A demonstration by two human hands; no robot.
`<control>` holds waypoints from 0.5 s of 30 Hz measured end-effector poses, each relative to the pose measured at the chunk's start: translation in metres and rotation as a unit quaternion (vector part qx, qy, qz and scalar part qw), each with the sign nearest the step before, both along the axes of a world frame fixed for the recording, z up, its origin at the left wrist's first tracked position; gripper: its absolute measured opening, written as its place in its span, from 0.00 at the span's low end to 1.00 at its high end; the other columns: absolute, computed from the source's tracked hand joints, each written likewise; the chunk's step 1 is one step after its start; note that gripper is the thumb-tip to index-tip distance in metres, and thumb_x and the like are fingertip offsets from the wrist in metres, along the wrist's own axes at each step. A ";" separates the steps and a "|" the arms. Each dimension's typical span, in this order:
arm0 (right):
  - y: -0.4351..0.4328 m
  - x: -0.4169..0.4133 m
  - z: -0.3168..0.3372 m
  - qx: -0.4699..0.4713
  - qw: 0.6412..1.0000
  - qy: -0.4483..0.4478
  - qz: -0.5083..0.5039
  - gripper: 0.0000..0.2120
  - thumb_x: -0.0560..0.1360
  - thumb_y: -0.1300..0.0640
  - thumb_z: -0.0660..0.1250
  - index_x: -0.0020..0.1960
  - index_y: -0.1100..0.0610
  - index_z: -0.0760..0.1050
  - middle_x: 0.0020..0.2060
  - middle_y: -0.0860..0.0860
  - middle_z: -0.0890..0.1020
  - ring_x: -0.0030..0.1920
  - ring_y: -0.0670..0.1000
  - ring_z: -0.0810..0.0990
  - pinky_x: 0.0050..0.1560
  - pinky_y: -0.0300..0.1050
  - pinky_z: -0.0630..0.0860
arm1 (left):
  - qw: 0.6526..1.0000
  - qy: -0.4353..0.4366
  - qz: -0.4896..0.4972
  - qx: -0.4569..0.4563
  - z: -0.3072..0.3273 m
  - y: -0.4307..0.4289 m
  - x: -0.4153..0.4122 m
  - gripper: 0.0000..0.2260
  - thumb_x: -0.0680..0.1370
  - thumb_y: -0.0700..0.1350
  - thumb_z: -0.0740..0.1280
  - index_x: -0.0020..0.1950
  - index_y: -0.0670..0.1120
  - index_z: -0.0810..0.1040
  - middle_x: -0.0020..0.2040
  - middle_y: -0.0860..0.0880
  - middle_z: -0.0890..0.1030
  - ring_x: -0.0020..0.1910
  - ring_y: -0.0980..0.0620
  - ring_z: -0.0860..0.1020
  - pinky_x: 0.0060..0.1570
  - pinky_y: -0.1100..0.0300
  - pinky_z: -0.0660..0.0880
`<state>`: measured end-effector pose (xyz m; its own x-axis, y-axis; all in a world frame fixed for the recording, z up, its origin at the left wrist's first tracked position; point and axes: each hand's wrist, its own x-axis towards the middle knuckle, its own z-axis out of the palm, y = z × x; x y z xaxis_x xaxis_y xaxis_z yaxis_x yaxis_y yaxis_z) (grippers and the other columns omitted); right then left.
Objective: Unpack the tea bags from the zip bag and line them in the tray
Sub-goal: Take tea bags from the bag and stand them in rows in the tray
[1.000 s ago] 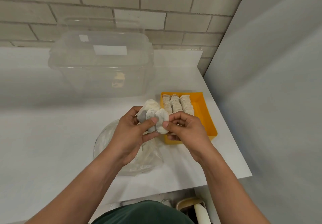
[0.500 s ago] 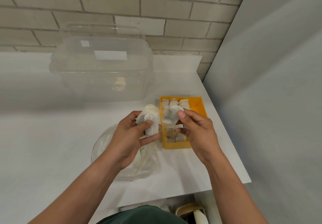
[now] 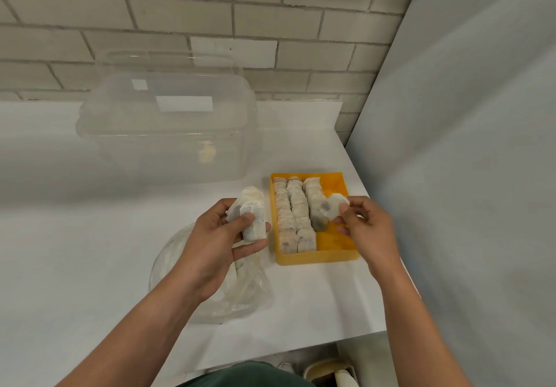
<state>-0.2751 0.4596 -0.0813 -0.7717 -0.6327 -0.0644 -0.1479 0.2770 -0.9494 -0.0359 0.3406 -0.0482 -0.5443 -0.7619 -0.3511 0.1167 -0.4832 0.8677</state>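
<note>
Left hand (image 3: 222,236) grips tea bag stack (image 3: 251,213), frame centre; right hand (image 3: 365,224) pinches single tea bag (image 3: 332,209) over yellow tray (image 3: 319,255); zip bag (image 3: 240,293) on tabletop (image 3: 75,266), lower centre.

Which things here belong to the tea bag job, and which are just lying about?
In the job: zip bag; yellow tray; lined tea bags; stack of tea bags in the left hand; single tea bag pinched by the right hand.
Lying about: clear storage box behind the tray.
</note>
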 end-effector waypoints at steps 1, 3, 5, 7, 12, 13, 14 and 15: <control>0.000 -0.006 -0.008 0.046 0.999 0.018 0.015 0.04 0.81 0.55 0.69 0.50 0.47 0.81 0.45 0.48 0.86 0.43 0.50 0.87 0.51 0.56 0.85 | 1.000 -0.003 0.000 -0.002 0.000 0.000 0.000 0.07 0.83 0.35 0.66 0.60 0.40 0.79 0.54 0.40 0.85 0.54 0.40 0.86 0.49 0.48 0.85; -0.001 -0.017 -0.021 0.134 0.986 0.078 0.055 0.03 0.78 0.51 0.68 0.48 0.45 0.80 0.44 0.45 0.85 0.45 0.51 0.86 0.52 0.58 0.84 | 1.000 -0.010 -0.002 -0.006 -0.001 -0.001 -0.002 0.07 0.83 0.36 0.67 0.60 0.40 0.79 0.55 0.39 0.85 0.54 0.40 0.86 0.49 0.48 0.84; -0.007 -0.020 -0.025 0.190 0.972 0.112 0.076 0.04 0.79 0.51 0.67 0.50 0.46 0.80 0.46 0.46 0.85 0.48 0.53 0.85 0.53 0.56 0.82 | 1.000 -0.015 -0.002 -0.008 -0.002 -0.001 -0.003 0.07 0.82 0.36 0.67 0.60 0.40 0.80 0.55 0.39 0.85 0.54 0.40 0.86 0.49 0.49 0.84; -0.014 -0.020 -0.028 0.237 0.956 0.144 0.098 0.06 0.80 0.54 0.66 0.55 0.49 0.81 0.49 0.49 0.85 0.52 0.55 0.83 0.53 0.51 0.81 | 1.000 -0.017 -0.003 -0.007 -0.003 0.000 -0.005 0.07 0.82 0.36 0.67 0.59 0.40 0.80 0.55 0.38 0.85 0.55 0.40 0.86 0.49 0.49 0.85; -0.030 -0.017 -0.036 0.289 0.933 0.191 0.101 0.09 0.82 0.54 0.64 0.60 0.53 0.80 0.56 0.54 0.83 0.55 0.57 0.80 0.50 0.46 0.75 | 1.000 -0.022 -0.002 -0.010 -0.004 0.001 -0.005 0.07 0.82 0.37 0.68 0.59 0.41 0.80 0.56 0.37 0.85 0.57 0.38 0.85 0.49 0.49 0.84; -0.032 -0.016 -0.036 0.291 0.932 0.192 0.097 0.09 0.82 0.55 0.64 0.60 0.54 0.79 0.56 0.55 0.83 0.56 0.57 0.80 0.51 0.47 0.75 | 1.000 -0.022 0.000 -0.010 -0.004 0.001 -0.004 0.07 0.82 0.37 0.68 0.59 0.41 0.80 0.56 0.37 0.85 0.57 0.37 0.85 0.48 0.50 0.84; -0.033 -0.015 -0.036 0.296 0.930 0.194 0.095 0.10 0.82 0.55 0.64 0.61 0.54 0.79 0.57 0.55 0.83 0.57 0.58 0.79 0.52 0.48 0.75 | 1.000 -0.020 0.003 -0.009 -0.004 0.000 -0.003 0.07 0.82 0.37 0.68 0.59 0.41 0.80 0.56 0.37 0.84 0.57 0.37 0.85 0.47 0.51 0.84; -0.033 -0.014 -0.035 0.302 0.928 0.196 0.096 0.10 0.82 0.55 0.64 0.62 0.54 0.78 0.57 0.55 0.83 0.57 0.58 0.78 0.53 0.49 0.75 | 1.000 -0.018 0.005 -0.009 -0.004 -0.001 -0.001 0.07 0.82 0.37 0.68 0.59 0.41 0.80 0.56 0.37 0.85 0.56 0.37 0.85 0.47 0.51 0.85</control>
